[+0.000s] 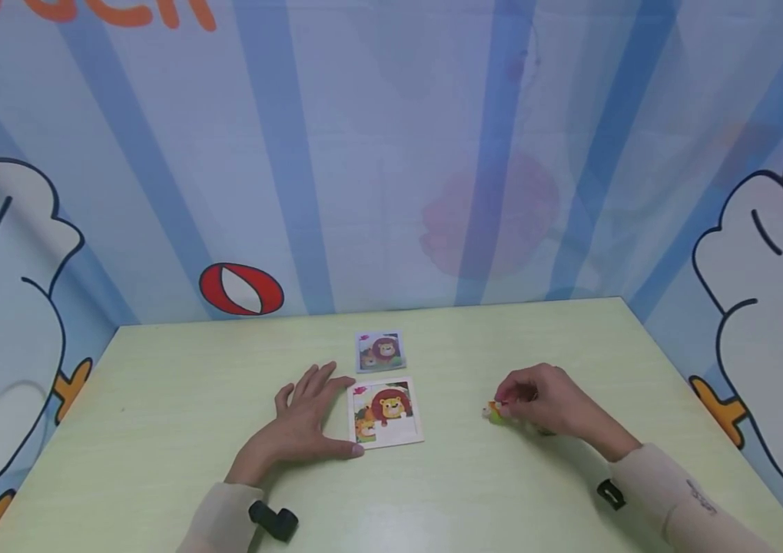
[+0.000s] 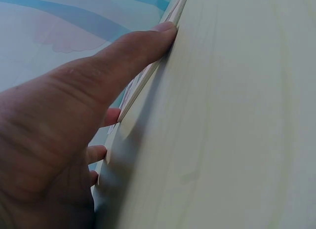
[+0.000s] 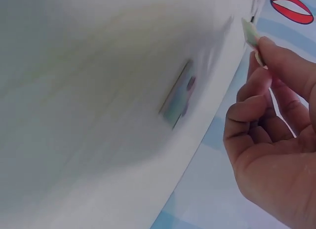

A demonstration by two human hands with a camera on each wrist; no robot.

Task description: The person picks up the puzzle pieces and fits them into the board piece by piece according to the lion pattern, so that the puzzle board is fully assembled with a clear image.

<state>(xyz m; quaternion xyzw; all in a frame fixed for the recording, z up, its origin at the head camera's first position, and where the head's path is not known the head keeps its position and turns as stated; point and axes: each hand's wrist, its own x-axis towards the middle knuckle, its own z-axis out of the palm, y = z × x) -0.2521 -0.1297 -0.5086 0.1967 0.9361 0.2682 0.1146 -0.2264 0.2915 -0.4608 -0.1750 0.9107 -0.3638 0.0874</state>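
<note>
My left hand point(image 1: 304, 426) rests at the left side of a jigsaw puzzle board point(image 1: 385, 443), fingers spread. Its thumb touches the lower left edge and the index finger the upper left corner. A lion and a smaller animal show on the board; its lower right part is plain white. To the right, my right hand point(image 1: 549, 401) pinches a small colourful puzzle piece point(image 3: 251, 34) between thumb and fingers, held above the table. Beneath that hand, another puzzle piece point(image 3: 175, 98) lies on the table, blurred in the right wrist view and mostly hidden in the head view.
A smaller card point(image 1: 380, 352) with the same lion picture lies just behind the board. The pale table point(image 1: 177, 399) ends at a blue striped backdrop point(image 1: 377, 153) with cartoon prints. A black strap point(image 1: 273, 521) sits at the left wrist.
</note>
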